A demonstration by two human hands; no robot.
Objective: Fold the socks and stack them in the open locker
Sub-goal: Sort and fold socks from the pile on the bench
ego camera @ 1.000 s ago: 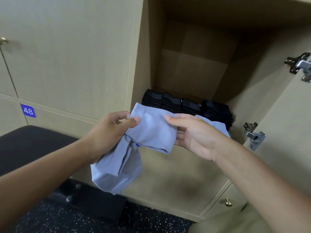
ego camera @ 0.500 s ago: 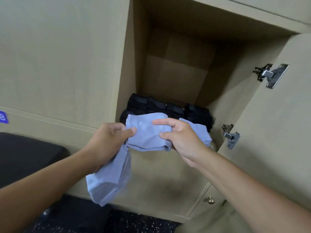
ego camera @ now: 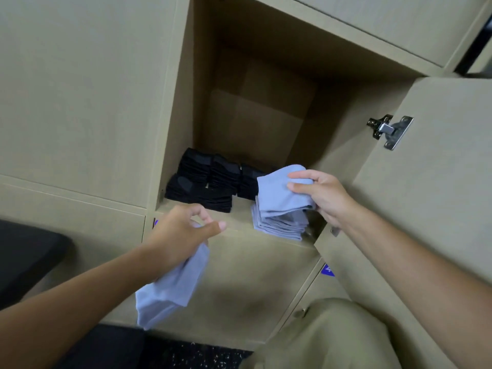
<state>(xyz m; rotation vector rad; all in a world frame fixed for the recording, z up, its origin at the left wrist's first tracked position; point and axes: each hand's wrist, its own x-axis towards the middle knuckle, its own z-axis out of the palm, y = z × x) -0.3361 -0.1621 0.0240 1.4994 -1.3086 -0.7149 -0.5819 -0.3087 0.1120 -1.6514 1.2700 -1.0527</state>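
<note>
Locker [ego camera: 266, 214] holds two sock piles; two hands grip socks

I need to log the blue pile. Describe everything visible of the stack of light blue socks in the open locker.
The stack of folded light blue fabric socks sits on the locker's beige wooden shelf, at its front right corner, right of the black folded socks. Several flat layers lie on one another, edges slightly uneven. The top folded light blue sock is tilted, its far end raised, pinched in the grip of the right hand. The left hand is apart from the stack.
</note>
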